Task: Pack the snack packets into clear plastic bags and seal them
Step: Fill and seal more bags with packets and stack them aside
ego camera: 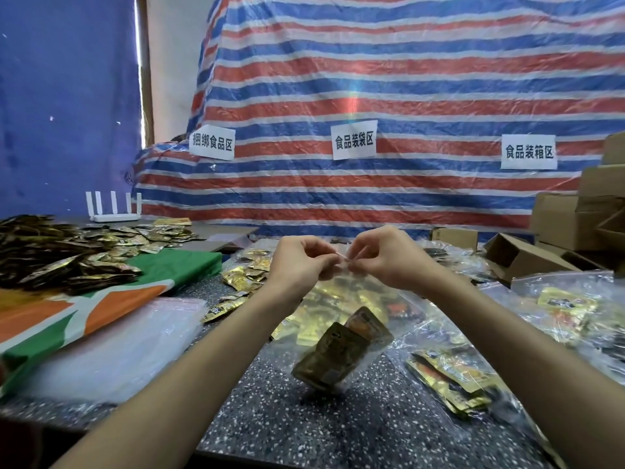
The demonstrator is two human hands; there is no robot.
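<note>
A clear plastic bag (341, 301) hangs in the air above the speckled table (338, 428). My left hand (297, 262) and my right hand (385, 257) both pinch its top edge, fingertips almost meeting at the middle. Dark and gold snack packets (341, 353) sit in the bottom of the hanging bag. Loose gold packets (243, 275) lie on the table behind my left hand. Filled clear bags (453, 377) lie at the right.
A stack of empty clear bags (128, 340) lies left of my arm, partly on a green and orange cloth (84, 309). A big heap of dark packets (57, 255) fills the far left. Cardboard boxes (571, 225) stand at the right. A white router (115, 208) sits behind.
</note>
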